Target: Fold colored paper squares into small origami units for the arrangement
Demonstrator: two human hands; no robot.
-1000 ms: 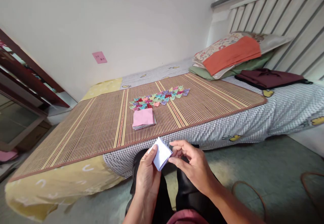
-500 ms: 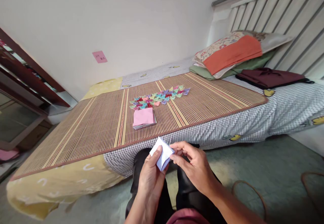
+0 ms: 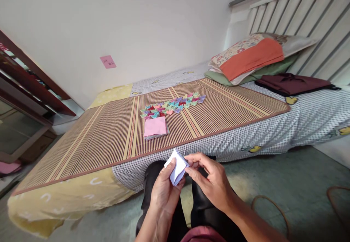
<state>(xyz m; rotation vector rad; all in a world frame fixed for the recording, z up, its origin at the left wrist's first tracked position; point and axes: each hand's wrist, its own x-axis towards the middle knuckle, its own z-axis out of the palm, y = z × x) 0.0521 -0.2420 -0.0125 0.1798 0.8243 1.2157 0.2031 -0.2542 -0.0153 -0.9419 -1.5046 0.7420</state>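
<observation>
A folded sheet of pale lavender paper [image 3: 178, 168] is held up above my lap, its layers slightly parted at the lower edge. My left hand [image 3: 166, 185] grips its left side, thumb across the front and fingers behind. The thumb and forefinger of my right hand [image 3: 209, 174] pinch the right corner. Beyond my hands, on the woven mat, lies a stack of square paper [image 3: 155, 126] with a pink sheet on top. Just behind the stack, many small folded paper pieces [image 3: 172, 105] in mixed colours stand in slanting rows.
The striped mat [image 3: 109, 136] covers much of the bed, over a checked sheet [image 3: 235, 147]. Pillows [image 3: 251, 57] and a folded maroon cloth [image 3: 292, 84] rest at the right. A pink note [image 3: 108, 61] is on the wall. A brown cord [image 3: 269, 200] curves across the floor.
Both hands and the folded paper have shifted slightly to the right. The paper's layers have parted a little more at the lower edge. The things on the bed have stayed in place.
</observation>
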